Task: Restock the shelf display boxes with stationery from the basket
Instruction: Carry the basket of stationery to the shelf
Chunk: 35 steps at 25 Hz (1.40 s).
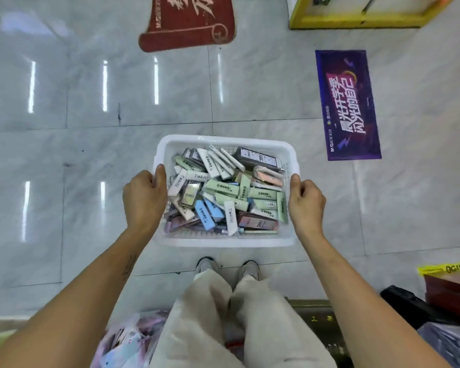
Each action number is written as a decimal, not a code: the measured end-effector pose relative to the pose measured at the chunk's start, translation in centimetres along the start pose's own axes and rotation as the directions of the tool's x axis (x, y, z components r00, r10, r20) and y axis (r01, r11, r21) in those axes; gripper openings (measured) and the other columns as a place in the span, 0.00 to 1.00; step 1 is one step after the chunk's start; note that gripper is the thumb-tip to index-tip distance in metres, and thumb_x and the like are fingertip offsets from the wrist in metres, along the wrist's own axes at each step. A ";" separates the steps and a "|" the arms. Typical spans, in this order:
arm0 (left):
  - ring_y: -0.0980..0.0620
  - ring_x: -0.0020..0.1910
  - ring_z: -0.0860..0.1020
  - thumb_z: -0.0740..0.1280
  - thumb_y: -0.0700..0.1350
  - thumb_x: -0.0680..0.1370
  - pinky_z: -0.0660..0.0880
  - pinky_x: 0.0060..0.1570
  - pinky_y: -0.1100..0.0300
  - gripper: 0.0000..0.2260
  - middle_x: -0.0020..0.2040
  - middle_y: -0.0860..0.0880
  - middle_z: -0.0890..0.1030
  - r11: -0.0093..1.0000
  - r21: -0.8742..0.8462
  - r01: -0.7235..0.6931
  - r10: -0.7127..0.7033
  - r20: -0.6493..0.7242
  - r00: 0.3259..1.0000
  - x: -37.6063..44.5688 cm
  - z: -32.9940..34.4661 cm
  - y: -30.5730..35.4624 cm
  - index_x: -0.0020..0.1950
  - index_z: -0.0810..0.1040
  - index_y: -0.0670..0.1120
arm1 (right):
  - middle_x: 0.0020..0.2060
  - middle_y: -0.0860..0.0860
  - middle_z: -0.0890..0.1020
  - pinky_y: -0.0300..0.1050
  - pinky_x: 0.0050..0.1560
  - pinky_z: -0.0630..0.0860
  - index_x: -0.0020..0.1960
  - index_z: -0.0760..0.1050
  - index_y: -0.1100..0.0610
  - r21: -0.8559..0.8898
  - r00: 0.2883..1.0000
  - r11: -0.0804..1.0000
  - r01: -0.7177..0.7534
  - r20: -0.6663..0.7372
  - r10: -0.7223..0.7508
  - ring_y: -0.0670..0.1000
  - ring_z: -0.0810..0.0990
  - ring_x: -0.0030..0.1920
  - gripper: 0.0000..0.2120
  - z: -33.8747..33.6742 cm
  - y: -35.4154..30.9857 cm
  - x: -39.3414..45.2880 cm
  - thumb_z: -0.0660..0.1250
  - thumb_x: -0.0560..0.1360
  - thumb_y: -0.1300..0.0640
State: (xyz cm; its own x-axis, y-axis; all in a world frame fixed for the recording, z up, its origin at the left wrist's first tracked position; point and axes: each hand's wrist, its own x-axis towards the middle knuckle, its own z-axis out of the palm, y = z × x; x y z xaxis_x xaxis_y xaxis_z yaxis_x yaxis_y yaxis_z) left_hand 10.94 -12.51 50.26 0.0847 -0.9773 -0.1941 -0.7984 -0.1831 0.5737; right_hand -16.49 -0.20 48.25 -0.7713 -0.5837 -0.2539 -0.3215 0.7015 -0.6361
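Both hands, left hand (144, 197) and right hand (306, 202), grip the side rims of the white basket (225, 241), fingers curled over its edges. It is full of stationery packs (223, 192). No shelf boxes show, so restocking looks barely begun. Beyond the basket, glossy marble floor (91, 155) carries a purple sticker (348, 104).

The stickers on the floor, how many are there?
2. A dark red scroll-shaped floor sticker lies at the top middle, partly cut off by the frame edge. A purple rectangular floor sticker lies to the right, beyond the white plastic basket. More may lie outside the view.
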 end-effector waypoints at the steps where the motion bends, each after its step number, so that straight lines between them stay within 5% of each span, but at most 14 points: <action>1: 0.52 0.24 0.61 0.59 0.53 0.83 0.54 0.26 0.55 0.25 0.24 0.49 0.61 1.000 -0.013 -0.013 0.013 -0.011 1.000 0.6 -1.9 1.6 0.29 0.57 0.45 | 0.28 0.50 0.71 0.46 0.33 0.54 0.35 0.66 0.58 0.008 1.000 1.000 0.014 -0.011 -0.014 0.51 0.68 0.31 0.22 -1.2 -2.3 0.2 0.59 0.83 0.48; 7: 0.52 0.26 0.65 0.58 0.54 0.83 0.57 0.26 0.56 0.24 0.26 0.49 0.67 0.995 -0.095 -0.013 0.005 -0.084 0.996 7.2 -7.9 10.9 0.30 0.61 0.45 | 0.30 0.52 0.73 0.47 0.37 0.61 0.36 0.68 0.61 0.020 0.995 0.997 0.079 -0.063 -0.078 0.58 0.71 0.36 0.23 -5.7 -13.8 6.0 0.57 0.83 0.46; 20: 0.51 0.25 0.64 0.62 0.54 0.82 0.59 0.26 0.56 0.24 0.25 0.49 0.66 0.979 -0.206 -0.008 -0.023 -0.152 0.988 34.7 -7.3 29.5 0.30 0.61 0.44 | 0.35 0.60 0.77 0.50 0.37 0.64 0.39 0.71 0.64 0.017 0.986 0.986 0.166 -0.028 -0.165 0.61 0.74 0.39 0.24 -5.0 -36.0 34.4 0.58 0.83 0.46; 35: 0.54 0.23 0.63 0.62 0.54 0.81 0.60 0.25 0.57 0.24 0.24 0.52 0.65 0.969 -0.234 -0.083 0.056 -0.119 0.991 85.1 -9.5 50.4 0.29 0.61 0.45 | 0.28 0.51 0.72 0.47 0.30 0.58 0.31 0.64 0.54 0.043 0.989 0.993 0.109 -0.109 -0.104 0.52 0.69 0.30 0.24 7.8 -70.5 70.3 0.57 0.83 0.45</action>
State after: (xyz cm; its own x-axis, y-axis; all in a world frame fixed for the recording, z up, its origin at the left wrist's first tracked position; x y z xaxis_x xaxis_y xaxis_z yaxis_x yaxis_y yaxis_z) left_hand -16.45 -105.97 70.20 0.1102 -0.9918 -0.0654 -0.6408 -0.1212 0.7580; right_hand -43.77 -93.88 69.63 -0.7890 -0.6053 -0.1055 -0.3799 0.6156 -0.6904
